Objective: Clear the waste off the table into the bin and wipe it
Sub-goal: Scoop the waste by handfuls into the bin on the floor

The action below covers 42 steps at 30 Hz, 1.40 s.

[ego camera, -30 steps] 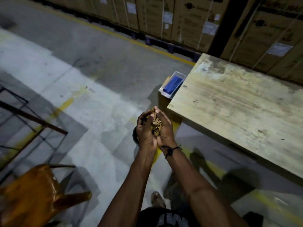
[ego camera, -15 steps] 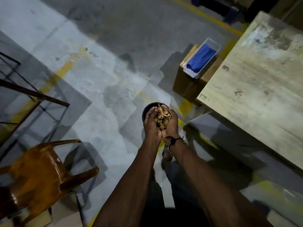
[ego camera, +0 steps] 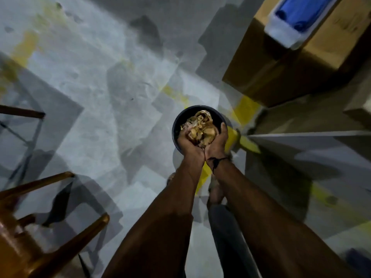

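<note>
A round black bin [ego camera: 181, 119] stands on the concrete floor. Directly above its mouth, my left hand [ego camera: 188, 143] and my right hand [ego camera: 217, 141] are cupped side by side, heels touching. Between them they hold a heap of crumpled brown waste [ego camera: 200, 130], which spills forward over the fingertips toward the bin's opening. The fingers of both hands curl up round the heap. A black cord is tied at my right wrist. The table itself is out of view.
A cardboard box [ego camera: 281, 63] stands at the upper right with a white tray holding a blue cloth [ego camera: 301, 15] on top. A brown wooden chair [ego camera: 30, 237] lies at the lower left. Yellow floor lines run under the bin. My foot [ego camera: 215, 189] is under my arms.
My view has tilted down and closer to the floor. Both hands, still holding the waste, have moved forward and now sit right over the bin's mouth, with the waste tipping forward.
</note>
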Tool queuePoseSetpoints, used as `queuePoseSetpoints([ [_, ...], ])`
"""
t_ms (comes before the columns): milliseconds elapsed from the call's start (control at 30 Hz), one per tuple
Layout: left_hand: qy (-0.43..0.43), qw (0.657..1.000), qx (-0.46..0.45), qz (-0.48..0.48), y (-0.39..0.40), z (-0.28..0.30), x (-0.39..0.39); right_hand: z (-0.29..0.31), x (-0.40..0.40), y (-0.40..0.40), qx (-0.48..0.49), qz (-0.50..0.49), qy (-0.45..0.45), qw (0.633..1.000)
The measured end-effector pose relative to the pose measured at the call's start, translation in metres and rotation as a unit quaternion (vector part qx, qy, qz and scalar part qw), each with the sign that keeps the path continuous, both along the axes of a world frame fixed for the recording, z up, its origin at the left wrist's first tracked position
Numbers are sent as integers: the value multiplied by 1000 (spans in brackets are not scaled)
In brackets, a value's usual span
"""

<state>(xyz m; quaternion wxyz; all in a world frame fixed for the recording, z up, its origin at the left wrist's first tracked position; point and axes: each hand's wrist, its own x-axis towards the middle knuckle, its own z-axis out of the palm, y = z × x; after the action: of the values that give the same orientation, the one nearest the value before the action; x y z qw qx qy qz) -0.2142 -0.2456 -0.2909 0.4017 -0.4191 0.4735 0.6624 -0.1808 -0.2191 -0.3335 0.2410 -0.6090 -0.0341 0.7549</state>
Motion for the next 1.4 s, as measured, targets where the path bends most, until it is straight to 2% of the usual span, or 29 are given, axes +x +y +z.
queuePoseSetpoints([
  [167, 0, 999, -8, -37, 5, -74, -22, -70, -10, 14, 25, 73, -52, 996],
  [267, 0, 999, -10, -34, 7, -97, -32, -86, -6, 16, 38, 62, -80, 994],
  [400, -3, 999, -14, -42, 3, -99, -37, -83, 5, 13, 29, 37, -77, 996],
  [567, -22, 996, 5, -88, -7, -69, -41, -48, 14, 14, 17, 13, -59, 998],
  [733, -14, 992, 44, -117, -12, 12, -38, 43, 16, 18, 25, -17, -8, 1000],
  [833, -2, 987, 78, -144, -14, 81, -34, 118, 22, 15, 61, -27, 23, 998],
  [1000, 32, 967, 98, -231, -16, 226, -6, 262, 54, 5, 117, -67, 31, 990],
  [1200, 66, 907, 164, -382, -27, 376, 70, 410, 132, -20, 186, -136, 15, 973],
  [1400, 109, 844, 216, -480, -22, 466, 169, 490, 244, -47, 247, -216, -20, 945],
])
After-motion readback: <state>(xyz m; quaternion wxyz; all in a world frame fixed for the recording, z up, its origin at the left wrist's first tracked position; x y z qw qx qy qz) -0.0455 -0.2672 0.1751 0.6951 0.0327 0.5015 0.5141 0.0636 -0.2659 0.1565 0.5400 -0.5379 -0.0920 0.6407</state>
